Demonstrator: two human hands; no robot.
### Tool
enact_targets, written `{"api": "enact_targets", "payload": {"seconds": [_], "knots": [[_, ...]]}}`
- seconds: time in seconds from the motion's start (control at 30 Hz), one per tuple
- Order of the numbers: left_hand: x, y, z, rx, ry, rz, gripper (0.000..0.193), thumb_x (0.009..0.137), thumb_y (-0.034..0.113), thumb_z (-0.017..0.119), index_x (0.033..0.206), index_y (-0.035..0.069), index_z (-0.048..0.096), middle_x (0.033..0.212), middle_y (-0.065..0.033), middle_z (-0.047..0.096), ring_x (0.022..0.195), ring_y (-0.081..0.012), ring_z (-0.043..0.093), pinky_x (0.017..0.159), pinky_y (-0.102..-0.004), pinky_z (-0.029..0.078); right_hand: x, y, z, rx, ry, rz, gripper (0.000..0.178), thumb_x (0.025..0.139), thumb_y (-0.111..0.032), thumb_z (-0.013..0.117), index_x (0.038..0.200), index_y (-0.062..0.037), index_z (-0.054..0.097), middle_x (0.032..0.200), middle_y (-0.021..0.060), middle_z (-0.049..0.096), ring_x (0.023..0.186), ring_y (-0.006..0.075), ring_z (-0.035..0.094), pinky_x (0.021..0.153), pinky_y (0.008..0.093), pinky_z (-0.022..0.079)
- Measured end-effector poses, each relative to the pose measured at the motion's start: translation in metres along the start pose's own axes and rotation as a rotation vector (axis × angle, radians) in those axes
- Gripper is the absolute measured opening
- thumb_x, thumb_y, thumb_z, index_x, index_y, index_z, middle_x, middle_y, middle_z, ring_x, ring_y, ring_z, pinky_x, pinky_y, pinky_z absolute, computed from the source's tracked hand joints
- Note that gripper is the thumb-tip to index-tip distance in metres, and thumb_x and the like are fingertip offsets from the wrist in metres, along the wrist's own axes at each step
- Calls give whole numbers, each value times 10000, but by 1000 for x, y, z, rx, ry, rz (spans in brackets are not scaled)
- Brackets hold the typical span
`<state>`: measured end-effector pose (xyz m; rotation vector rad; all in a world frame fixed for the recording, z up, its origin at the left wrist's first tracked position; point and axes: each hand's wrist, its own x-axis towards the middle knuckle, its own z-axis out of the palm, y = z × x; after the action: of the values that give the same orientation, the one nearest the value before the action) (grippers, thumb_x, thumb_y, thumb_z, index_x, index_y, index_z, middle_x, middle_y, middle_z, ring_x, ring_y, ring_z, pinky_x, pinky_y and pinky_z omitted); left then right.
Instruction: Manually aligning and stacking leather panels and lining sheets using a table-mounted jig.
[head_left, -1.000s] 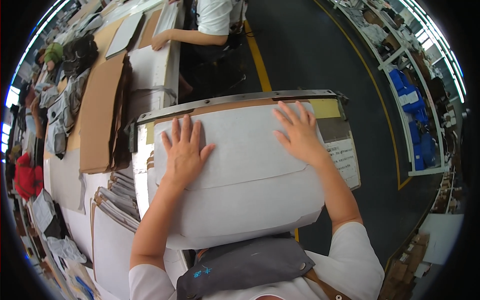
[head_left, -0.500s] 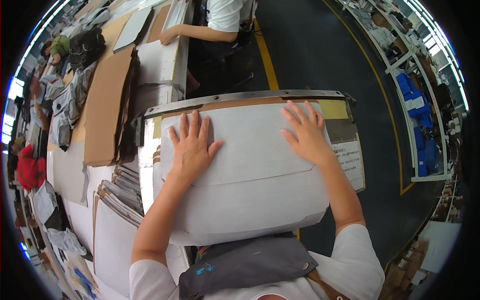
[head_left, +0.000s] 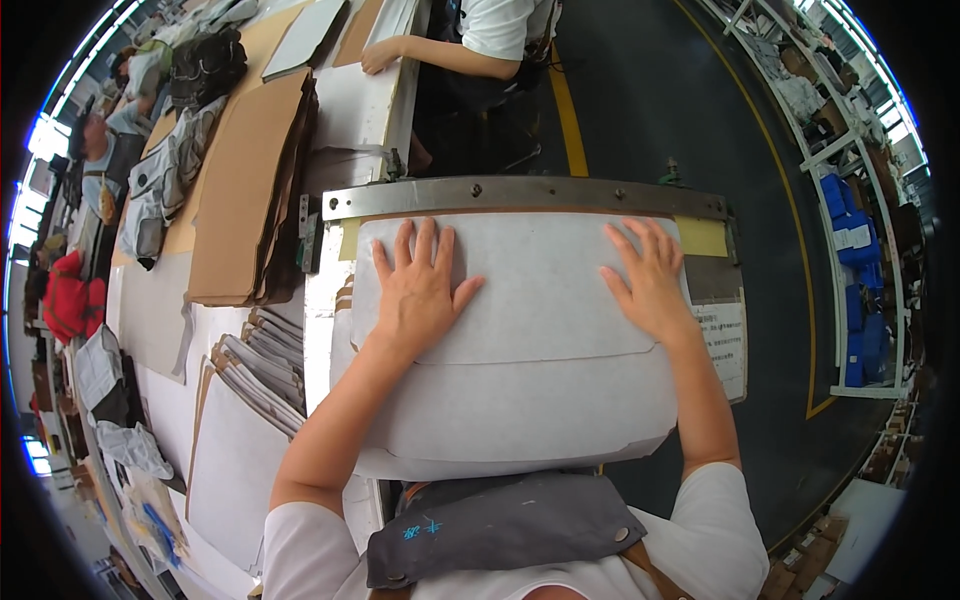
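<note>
A large pale grey-white sheet, like card or board, lies on a narrow work surface in front of me. A fold or crease line crosses its middle, and its near part bends down toward my body. My left hand rests flat on its far left part, fingers spread. On the far right part lies my right hand, palm down, fingers stretched toward the far edge. Along that edge runs a metal bar with bolts, and a thin brown strip shows between bar and sheet. Neither hand grasps anything.
Left of me, a table bears a brown cardboard stack and a pile of grey-white sheets. A co-worker's hand rests on the table beyond. Blue bins fill a rack at right. A printed notice is beside the sheet.
The view has shifted, so the scene sits farther right. The metal bar now shows more of its front face, and less brown edge is visible. Both hands stay flat on the sheet.
</note>
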<state>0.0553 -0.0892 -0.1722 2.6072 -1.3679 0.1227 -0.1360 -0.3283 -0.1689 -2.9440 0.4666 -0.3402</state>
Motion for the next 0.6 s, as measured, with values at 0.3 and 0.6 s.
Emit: {"api": "enact_targets", "payload": {"seconds": [0.3,0.6], "knots": [[0,3,-3,30,-33,-12,662,888,460,576,1355,12,436,1433,-204,339,1333,-416,288,1036,-662,230,1,-1,-3,-13,-5,-6,493,904,-307,599,1341,-113,479,1393,123,374,1330,363,258,1081,532,183],[0,3,1,32,-16,-12,667,883,485,570,1353,28,445,1450,-213,324,1338,-434,275,1028,-668,229,-1,1,-2,-21,6,-16,496,899,-291,605,1343,-109,480,1394,117,375,1332,359,258,1085,518,177]]}}
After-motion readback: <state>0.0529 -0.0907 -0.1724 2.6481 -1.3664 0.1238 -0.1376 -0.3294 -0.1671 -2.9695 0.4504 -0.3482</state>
